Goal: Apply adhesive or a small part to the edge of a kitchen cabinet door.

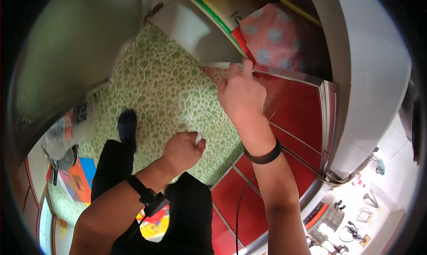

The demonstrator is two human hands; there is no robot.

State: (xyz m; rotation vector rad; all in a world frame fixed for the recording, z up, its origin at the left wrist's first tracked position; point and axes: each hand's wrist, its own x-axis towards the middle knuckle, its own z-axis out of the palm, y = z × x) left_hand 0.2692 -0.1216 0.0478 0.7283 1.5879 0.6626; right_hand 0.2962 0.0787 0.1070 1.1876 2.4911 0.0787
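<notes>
My left hand point(183, 152) is closed in a loose fist above the green patterned floor, with a small white object point(198, 138) showing between thumb and fingers; its kind is too small to tell. My right hand point(242, 92) reaches forward to the far metal-trimmed edge of a red tiled cabinet door point(293, 99), its fingertips bent over that edge. Just beyond those fingers, inside the dark cabinet opening, lies a pink cloth or bag with pale dots point(275, 39), beside a thin red strip point(244, 46).
A green-edged panel point(209, 12) curves past the cabinet opening, and a yellow hose point(298, 8) runs above. Low on the right are a stove point(327, 219) and a white counter. A clear plastic bag point(66, 126) and colourful flat packages point(78, 179) lie on the left floor.
</notes>
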